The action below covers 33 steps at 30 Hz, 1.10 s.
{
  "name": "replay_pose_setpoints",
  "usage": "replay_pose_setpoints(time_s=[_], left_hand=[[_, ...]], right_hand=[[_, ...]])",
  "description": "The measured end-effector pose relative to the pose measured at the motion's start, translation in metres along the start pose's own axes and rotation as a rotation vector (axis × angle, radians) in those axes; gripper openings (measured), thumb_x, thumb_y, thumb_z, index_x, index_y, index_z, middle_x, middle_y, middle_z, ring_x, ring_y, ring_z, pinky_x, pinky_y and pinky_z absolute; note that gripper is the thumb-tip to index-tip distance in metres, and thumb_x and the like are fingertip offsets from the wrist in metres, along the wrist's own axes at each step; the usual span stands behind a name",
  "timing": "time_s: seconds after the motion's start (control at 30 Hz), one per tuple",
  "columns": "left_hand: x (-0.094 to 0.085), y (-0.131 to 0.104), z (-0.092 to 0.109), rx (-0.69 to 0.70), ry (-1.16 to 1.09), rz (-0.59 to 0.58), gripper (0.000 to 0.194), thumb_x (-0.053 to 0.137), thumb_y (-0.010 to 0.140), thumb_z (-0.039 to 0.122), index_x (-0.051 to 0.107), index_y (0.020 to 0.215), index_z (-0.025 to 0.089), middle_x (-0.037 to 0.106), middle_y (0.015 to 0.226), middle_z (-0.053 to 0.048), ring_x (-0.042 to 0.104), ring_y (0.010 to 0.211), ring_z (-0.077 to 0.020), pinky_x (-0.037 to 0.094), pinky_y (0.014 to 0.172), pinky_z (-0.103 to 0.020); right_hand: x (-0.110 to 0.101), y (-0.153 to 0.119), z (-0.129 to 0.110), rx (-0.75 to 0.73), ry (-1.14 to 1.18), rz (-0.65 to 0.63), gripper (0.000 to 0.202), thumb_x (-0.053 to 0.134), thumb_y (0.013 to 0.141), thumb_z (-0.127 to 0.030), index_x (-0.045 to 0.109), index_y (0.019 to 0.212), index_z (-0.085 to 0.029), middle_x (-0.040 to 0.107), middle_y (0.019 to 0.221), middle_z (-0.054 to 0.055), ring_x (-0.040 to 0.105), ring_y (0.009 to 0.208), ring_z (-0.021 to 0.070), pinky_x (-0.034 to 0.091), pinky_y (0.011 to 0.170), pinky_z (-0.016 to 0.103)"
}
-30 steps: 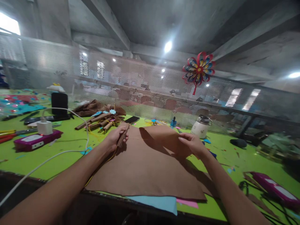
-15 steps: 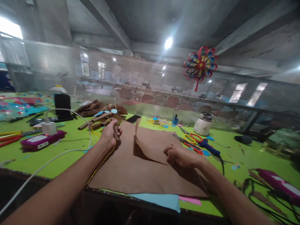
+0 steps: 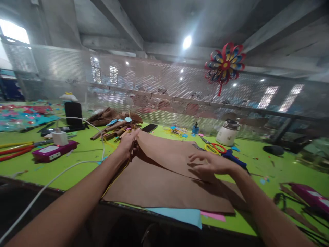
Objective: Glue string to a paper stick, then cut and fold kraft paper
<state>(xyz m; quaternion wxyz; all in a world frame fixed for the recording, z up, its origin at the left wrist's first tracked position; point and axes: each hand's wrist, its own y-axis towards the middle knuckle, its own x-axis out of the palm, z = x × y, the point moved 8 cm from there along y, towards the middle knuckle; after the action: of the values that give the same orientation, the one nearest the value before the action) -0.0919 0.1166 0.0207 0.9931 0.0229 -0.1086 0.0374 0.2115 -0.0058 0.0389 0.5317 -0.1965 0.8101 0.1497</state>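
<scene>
A large brown paper sheet (image 3: 154, 188) lies before me, with a lifted brown flap (image 3: 164, 154) across its far part. At the flap's far left corner, my left hand (image 3: 128, 142) is closed with the paper's edge at its fingers. A thin yellow string (image 3: 115, 179) runs from under that hand along the forearm; what else lies in the palm is hidden. My right hand (image 3: 208, 162) rests over the right side of the flap, palm down, fingers apart. Just beyond it are scissors with red and yellow handles (image 3: 215, 148) and a blue-handled tool (image 3: 234, 158).
Rolled brown paper pieces (image 3: 115, 128) and a dark phone (image 3: 149, 128) lie beyond my left hand. A purple power strip (image 3: 55, 151) with a white charger stands left, its cable looping close to my arm. A white kettle (image 3: 227, 133) stands back right. Blue paper (image 3: 177, 216) pokes out at the front edge.
The flap's upright left edge has come over to my left hand, which now meets it at the corner. My right hand's fingers have spread out. The view has shifted slightly.
</scene>
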Motion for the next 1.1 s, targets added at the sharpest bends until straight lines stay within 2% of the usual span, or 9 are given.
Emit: replay_pose_setpoints(time_s=[0.1, 0.2, 0.37, 0.53, 0.6, 0.73, 0.93, 1.0, 1.1], left_hand=[[-0.003, 0.002, 0.004, 0.103, 0.187, 0.036, 0.031, 0.075, 0.063, 0.023, 0.053, 0.085, 0.02, 0.055, 0.056, 0.004, 0.046, 0.036, -0.009, 0.03, 0.033, -0.018], [-0.007, 0.007, 0.002, 0.142, 0.245, 0.06, 0.045, 0.073, 0.053, 0.005, 0.055, 0.091, 0.019, 0.054, 0.055, 0.006, 0.041, 0.033, -0.007, 0.025, 0.032, -0.017], [0.001, 0.008, 0.01, 0.249, 0.105, -0.039, 0.04, 0.073, 0.055, 0.012, 0.055, 0.091, 0.017, 0.054, 0.06, 0.006, 0.041, 0.037, -0.0044, 0.029, 0.034, -0.016], [0.007, -0.002, 0.017, 0.207, -0.029, -0.086, 0.039, 0.075, 0.054, 0.014, 0.05, 0.084, 0.019, 0.052, 0.058, 0.008, 0.039, 0.035, -0.0034, 0.029, 0.034, -0.015], [0.008, -0.004, 0.019, 0.216, -0.065, -0.083, 0.038, 0.075, 0.054, 0.013, 0.048, 0.08, 0.019, 0.051, 0.056, 0.009, 0.04, 0.035, -0.0035, 0.03, 0.034, -0.014], [0.006, -0.005, 0.021, 0.238, -0.131, -0.078, 0.04, 0.076, 0.052, 0.011, 0.047, 0.078, 0.019, 0.05, 0.056, 0.01, 0.039, 0.036, -0.0024, 0.031, 0.034, -0.013], [0.008, -0.003, 0.016, 0.169, -0.095, -0.095, 0.037, 0.077, 0.057, 0.011, 0.049, 0.081, 0.019, 0.051, 0.058, 0.009, 0.043, 0.038, -0.0031, 0.031, 0.034, -0.012], [0.011, -0.003, 0.009, 0.086, -0.037, -0.12, 0.031, 0.076, 0.064, 0.015, 0.05, 0.082, 0.018, 0.057, 0.062, 0.005, 0.05, 0.042, -0.0054, 0.032, 0.034, -0.012], [0.017, -0.005, -0.002, -0.033, 0.026, -0.191, 0.023, 0.072, 0.074, 0.024, 0.052, 0.084, 0.016, 0.063, 0.068, -0.003, 0.059, 0.05, -0.0105, 0.033, 0.035, -0.013]], right_hand=[[-0.018, -0.002, 0.042, 0.204, -0.061, 0.117, 0.031, 0.053, 0.084, -0.036, 0.069, 0.1, -0.015, 0.07, 0.106, 0.013, 0.063, 0.096, 0.0252, 0.048, 0.085, 0.036], [-0.017, -0.002, 0.064, 0.283, -0.081, 0.103, 0.026, 0.057, 0.08, -0.033, 0.071, 0.089, -0.014, 0.072, 0.091, 0.012, 0.065, 0.084, 0.0256, 0.049, 0.079, 0.037], [-0.007, 0.002, 0.071, 0.285, 0.047, 0.071, 0.034, 0.06, 0.079, -0.036, 0.071, 0.1, -0.013, 0.073, 0.098, 0.012, 0.066, 0.086, 0.0245, 0.05, 0.076, 0.033], [0.001, 0.008, 0.077, 0.245, 0.2, 0.081, 0.037, 0.062, 0.079, -0.041, 0.07, 0.103, -0.014, 0.073, 0.099, 0.009, 0.066, 0.088, 0.0228, 0.05, 0.076, 0.031], [0.003, 0.009, 0.079, 0.236, 0.254, 0.1, 0.04, 0.064, 0.077, -0.043, 0.07, 0.104, -0.014, 0.072, 0.094, 0.008, 0.065, 0.084, 0.0216, 0.049, 0.073, 0.03], [0.004, 0.008, 0.079, 0.261, 0.366, 0.154, 0.044, 0.069, 0.071, -0.046, 0.07, 0.101, -0.013, 0.068, 0.073, 0.003, 0.061, 0.065, 0.0172, 0.045, 0.058, 0.026], [-0.009, 0.001, 0.084, 0.296, 0.526, 0.342, 0.036, 0.075, 0.062, -0.044, 0.072, 0.084, -0.015, 0.069, 0.071, 0.002, 0.062, 0.065, 0.0164, 0.048, 0.062, 0.027], [-0.024, -0.007, 0.096, 0.331, 0.544, 0.443, 0.037, 0.075, 0.061, -0.046, 0.072, 0.08, -0.014, 0.07, 0.071, 0.004, 0.063, 0.065, 0.0175, 0.048, 0.061, 0.028], [-0.054, -0.029, 0.124, 0.424, 0.501, 0.641, 0.039, 0.069, 0.07, -0.05, 0.07, 0.084, -0.013, 0.069, 0.071, 0.005, 0.064, 0.065, 0.0187, 0.049, 0.058, 0.028]])
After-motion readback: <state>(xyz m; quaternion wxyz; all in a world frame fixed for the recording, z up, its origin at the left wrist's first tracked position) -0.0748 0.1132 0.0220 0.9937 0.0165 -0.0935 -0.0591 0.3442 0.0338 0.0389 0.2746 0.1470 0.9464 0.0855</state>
